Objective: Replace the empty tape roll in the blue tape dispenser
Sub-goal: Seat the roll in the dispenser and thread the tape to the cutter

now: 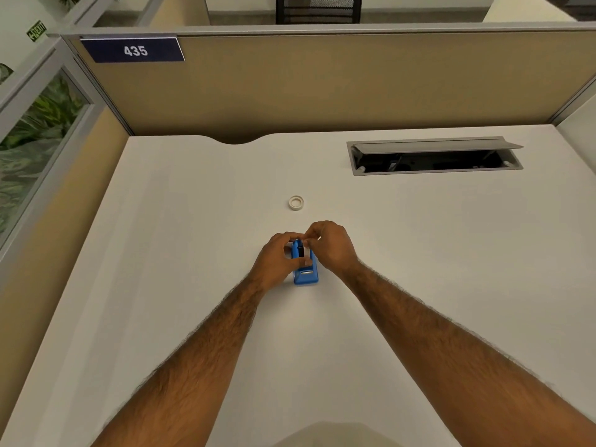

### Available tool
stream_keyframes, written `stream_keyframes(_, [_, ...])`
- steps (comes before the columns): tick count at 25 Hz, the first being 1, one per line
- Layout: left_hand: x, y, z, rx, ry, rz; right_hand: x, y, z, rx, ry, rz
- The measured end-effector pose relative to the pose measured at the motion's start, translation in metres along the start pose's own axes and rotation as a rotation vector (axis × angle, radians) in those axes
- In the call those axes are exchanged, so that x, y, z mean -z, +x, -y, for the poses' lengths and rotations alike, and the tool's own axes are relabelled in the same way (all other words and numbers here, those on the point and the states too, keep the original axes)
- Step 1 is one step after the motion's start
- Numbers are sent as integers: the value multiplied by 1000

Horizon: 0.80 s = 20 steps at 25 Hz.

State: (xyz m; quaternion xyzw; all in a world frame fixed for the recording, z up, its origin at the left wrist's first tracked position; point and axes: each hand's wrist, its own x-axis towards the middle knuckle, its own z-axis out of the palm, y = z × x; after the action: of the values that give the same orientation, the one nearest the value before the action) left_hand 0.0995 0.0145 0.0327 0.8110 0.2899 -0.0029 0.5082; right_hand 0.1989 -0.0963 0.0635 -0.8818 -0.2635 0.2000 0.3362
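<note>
The blue tape dispenser point(305, 275) stands on the white desk point(180, 240), its cutter end toward me. My left hand point(278, 259) grips its left side. My right hand point(332, 246) is closed over its top right, fingertips pinched at the slot where a black hub shows. Whatever those fingertips hold is too small to make out. A small whitish tape ring point(296, 202) lies flat on the desk a little beyond both hands, untouched.
An open grey cable tray point(435, 155) is sunk into the desk at the back right. Tan cubicle partitions point(322, 88) wall the desk at the back and left, one bearing a blue "435" sign point(135, 50).
</note>
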Motion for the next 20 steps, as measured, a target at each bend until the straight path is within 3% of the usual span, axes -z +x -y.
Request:
stream_keyframes(10, [-1,1,1,22,-23,-18,6,12,4,56,-148,109])
stream_keyframes(20, [-2,4,1,3,21,-16,5,17,9,-23,-41,78])
